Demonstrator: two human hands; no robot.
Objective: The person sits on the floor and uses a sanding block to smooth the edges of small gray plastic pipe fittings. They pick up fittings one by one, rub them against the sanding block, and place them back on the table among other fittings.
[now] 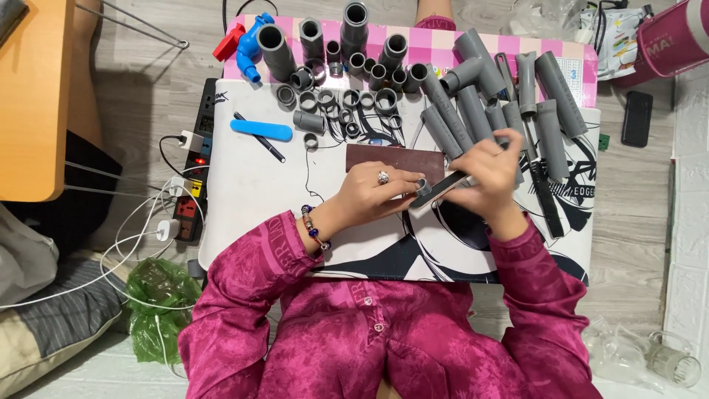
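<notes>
1. Grey pipe ring (422, 185) pinched in left hand (373, 193) fingertips, mid-table, just near of the brown sandpaper sheet (395, 157).
2. Right hand (487, 174) closed round a dark file (437, 190), tip on the ring.
3. Looks like deburring/filing step, imo.
4. Next: steady ring, short strokes w/ light pressure.

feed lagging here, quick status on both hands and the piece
Left hand pinching small grey plastic pipe ring. Right hand holding flat dark file against it. Dark red sanding sheet underneath; grey pipes close behind.
</notes>
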